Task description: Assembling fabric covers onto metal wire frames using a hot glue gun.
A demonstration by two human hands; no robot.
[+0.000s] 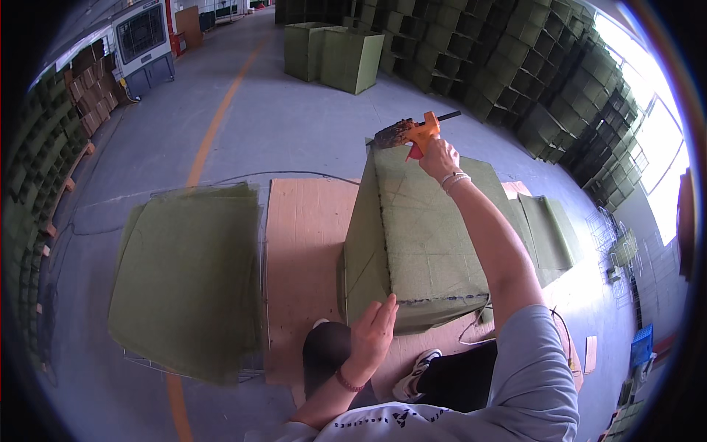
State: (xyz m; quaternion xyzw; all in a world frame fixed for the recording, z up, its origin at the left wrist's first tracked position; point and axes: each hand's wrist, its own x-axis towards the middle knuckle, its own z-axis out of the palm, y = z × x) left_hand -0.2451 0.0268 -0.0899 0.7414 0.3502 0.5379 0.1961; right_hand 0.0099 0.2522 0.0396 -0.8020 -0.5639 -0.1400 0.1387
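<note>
A large green felt-like box point(427, 221) stands in front of me, its flat top facing up. Dark glue runs along the left and near edges of that top. At the far left corner my right hand point(441, 158) grips an orange hot glue gun point(423, 133). Its nozzle end is coated in dark residue, and a black glue stick pokes out of the back. Beside the near left corner of the box is my left hand point(374, 328), fingers stretched out and holding nothing. Its fingertips appear to touch the box's side.
Green sheets lie stacked point(188, 272) on the left, with cardboard point(305, 265) between them and the box. More green material point(545, 232) lies on the right. A cable trails across the floor. Green boxes point(335, 55) stand ahead, with tall stacks point(508, 62) at the far right.
</note>
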